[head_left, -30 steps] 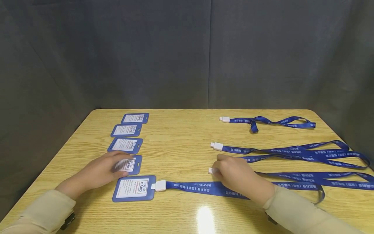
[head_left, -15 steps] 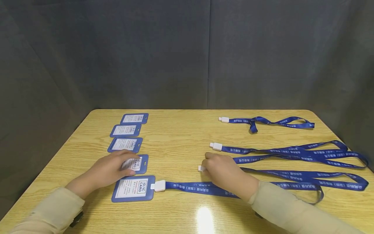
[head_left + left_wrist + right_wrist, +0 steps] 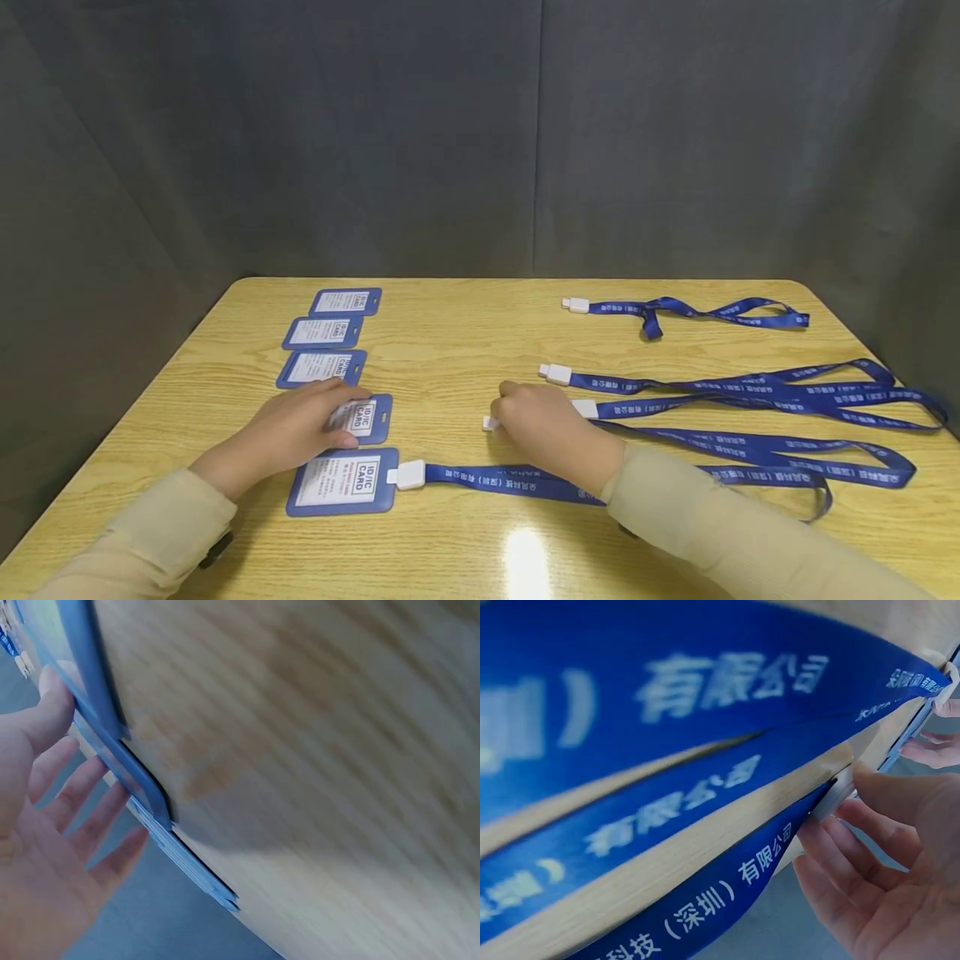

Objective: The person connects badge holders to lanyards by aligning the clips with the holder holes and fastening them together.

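Observation:
My left hand holds a blue ID card holder by its long edges, thumb on the near side and fingers on the far side. The holder lies flat, its slot facing right. Pinched in my right hand is the white clip of a blue lanyard, which trails off to the right. The clip's tip points left, towards the held card, with a gap between. Just nearer lies another card holder, joined to a lanyard by its white clip.
Several more card holders lie in a column at the table's left. More lanyards lie at the right, one at the back and others nearer. Dark curtains stand behind the wooden table.
My right hand has moved left with the lanyard clip, drawing its strap along. My left hand has slid the card holder to the right, so the gap between them has narrowed.

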